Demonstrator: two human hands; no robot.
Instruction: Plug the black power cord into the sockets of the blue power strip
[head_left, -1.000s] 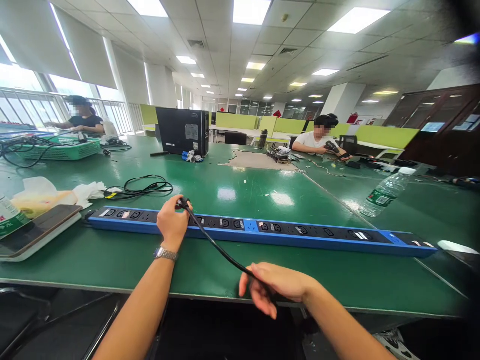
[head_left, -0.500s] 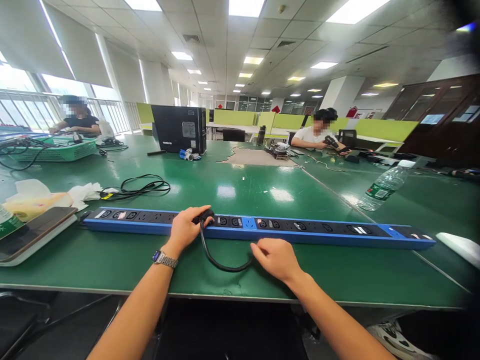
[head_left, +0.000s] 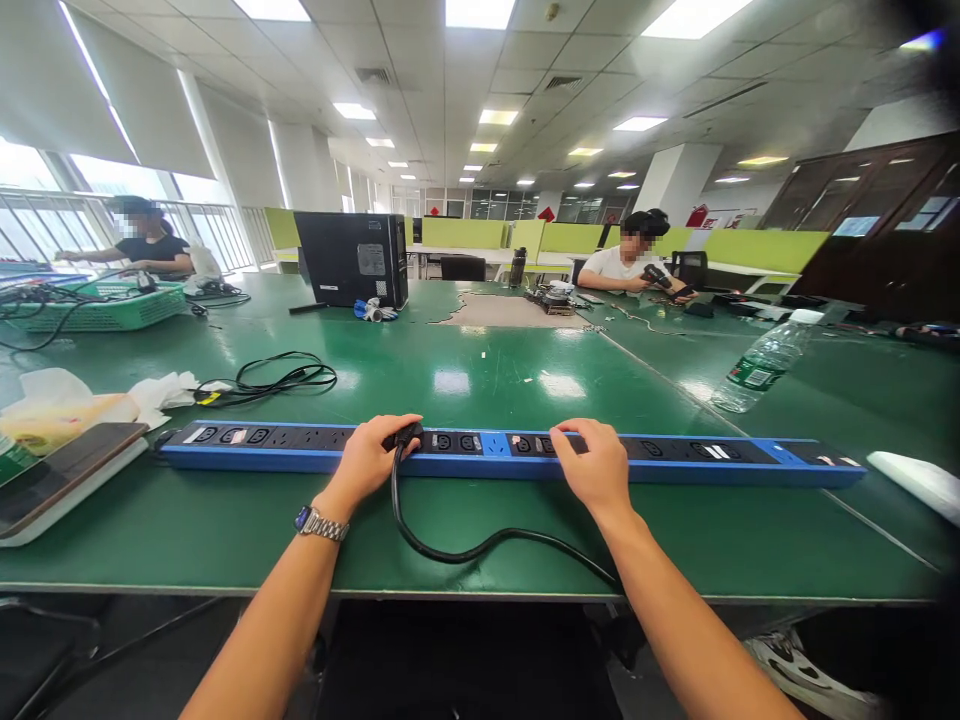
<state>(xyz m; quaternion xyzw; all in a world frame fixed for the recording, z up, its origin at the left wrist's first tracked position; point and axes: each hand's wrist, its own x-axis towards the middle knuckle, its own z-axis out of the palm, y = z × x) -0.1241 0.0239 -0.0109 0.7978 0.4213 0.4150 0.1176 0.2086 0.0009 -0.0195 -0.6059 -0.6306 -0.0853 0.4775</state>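
A long blue-and-black power strip (head_left: 495, 465) with many sockets lies across the near part of the green table. My left hand (head_left: 367, 455), with a metal-banded watch on its wrist, is closed around a black plug (head_left: 406, 437) at the strip's sockets. Fingers hide part of the plug, so how deep it sits I cannot tell. From it a thick black cable (head_left: 480, 548) curves down and rightward over the table, passing beneath my right forearm. My right hand (head_left: 594, 462) is over the strip right of centre, fingers loosely curved, thumb a little apart, nothing visible in it.
A phone (head_left: 60, 475) and crumpled wrapping (head_left: 75, 400) lie at left, near a coiled cable (head_left: 277, 378). A tilted water bottle (head_left: 765, 362) is at right. Farther back are a computer case (head_left: 351, 258), a green basket (head_left: 112, 308) and two people.
My right hand has left the cable and moved up and right onto the strip. The cable now lies loose, stretched rightward. My left hand stays on the plug.
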